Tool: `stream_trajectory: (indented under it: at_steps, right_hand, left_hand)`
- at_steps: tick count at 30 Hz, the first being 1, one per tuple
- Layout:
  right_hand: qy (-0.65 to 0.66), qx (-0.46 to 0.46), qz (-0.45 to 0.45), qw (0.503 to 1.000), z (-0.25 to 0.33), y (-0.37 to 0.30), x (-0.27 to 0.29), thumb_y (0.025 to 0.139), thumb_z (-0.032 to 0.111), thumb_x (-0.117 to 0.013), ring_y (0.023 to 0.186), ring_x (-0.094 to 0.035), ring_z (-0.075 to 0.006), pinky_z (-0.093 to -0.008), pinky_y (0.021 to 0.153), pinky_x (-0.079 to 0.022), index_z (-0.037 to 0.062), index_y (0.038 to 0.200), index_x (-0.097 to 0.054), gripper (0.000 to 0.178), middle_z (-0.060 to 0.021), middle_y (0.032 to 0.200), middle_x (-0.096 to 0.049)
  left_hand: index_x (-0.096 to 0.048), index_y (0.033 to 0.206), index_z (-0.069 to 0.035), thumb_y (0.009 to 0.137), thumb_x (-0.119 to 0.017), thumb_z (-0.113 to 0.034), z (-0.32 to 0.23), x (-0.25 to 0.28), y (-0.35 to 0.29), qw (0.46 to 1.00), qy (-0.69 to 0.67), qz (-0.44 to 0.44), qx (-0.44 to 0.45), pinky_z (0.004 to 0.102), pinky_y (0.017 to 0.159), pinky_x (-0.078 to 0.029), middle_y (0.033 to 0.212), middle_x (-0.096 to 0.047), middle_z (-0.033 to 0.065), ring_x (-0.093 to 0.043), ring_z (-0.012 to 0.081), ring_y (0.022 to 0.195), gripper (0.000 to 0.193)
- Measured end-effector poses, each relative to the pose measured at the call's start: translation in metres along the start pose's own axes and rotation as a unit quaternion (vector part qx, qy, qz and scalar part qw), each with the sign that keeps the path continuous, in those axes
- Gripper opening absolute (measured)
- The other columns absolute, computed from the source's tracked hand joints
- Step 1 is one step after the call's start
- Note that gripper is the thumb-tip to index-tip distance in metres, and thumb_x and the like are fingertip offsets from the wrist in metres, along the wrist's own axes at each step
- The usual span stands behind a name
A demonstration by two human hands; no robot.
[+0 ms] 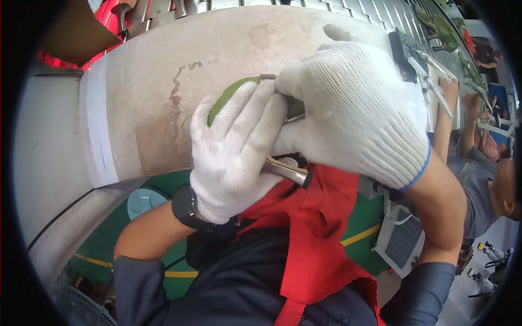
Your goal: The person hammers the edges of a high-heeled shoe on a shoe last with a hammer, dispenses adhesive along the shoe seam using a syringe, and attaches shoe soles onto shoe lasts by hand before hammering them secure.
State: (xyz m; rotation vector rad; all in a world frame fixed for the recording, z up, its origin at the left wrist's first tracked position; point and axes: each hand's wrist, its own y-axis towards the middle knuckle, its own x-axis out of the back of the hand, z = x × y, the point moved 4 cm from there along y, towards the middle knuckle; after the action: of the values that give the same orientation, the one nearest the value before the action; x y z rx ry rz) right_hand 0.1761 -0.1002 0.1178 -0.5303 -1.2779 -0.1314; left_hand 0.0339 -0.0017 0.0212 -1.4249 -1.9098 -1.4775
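Note:
An olive-green high-heeled shoe lies on its side at the front edge of the worktable, largely covered by my hands. Its slim, shiny metallic heel sticks out below them, pointing right. My left hand, in a white knit glove, is wrapped over the shoe's upper. From the right, my right hand, gloved too, presses its fingertips against the shoe near a small brownish metal piece. Whether those fingertips pinch the metal piece or the shoe's edge is hidden.
The stained beige worktable has a white strip at its left end. Behind it runs a slatted metal conveyor, with more green heeled shoes at the right. A co-worker's arm reaches in there, near white tools.

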Motion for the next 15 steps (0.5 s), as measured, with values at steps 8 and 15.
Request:
stream_trajectory:
  at_steps: [8,15]
  right_hand:
    - [0.040,0.023,-0.393,0.918,-0.016,-0.048,-0.048,0.070,0.031,-0.100,0.135,-0.066,-0.0428,-0.0490,0.118,-0.050,0.0042,0.139,-0.073,0.079,-0.0234,0.146,-0.069]
    - [0.149,-0.128,-0.482,0.854,-0.092,-0.092,-0.090,0.088,0.015,-0.089,0.133,-0.069,-0.0386,-0.0446,0.116,-0.054,-0.0011,0.139,-0.071,0.057,-0.0254,0.142,-0.071]
  left_hand:
    - [-0.053,0.160,0.003,0.079,-0.094,-0.035,0.011,0.026,0.023,0.992,-0.081,0.093,0.021,0.0548,0.125,-0.041,0.161,-0.057,0.0302,-0.052,0.0494,0.152,0.099]
    - [-0.056,0.157,0.003,0.079,-0.086,-0.019,0.020,0.023,0.044,0.985,-0.095,0.137,0.054,0.0521,0.126,-0.041,0.157,-0.058,0.0307,-0.055,0.0489,0.148,0.087]
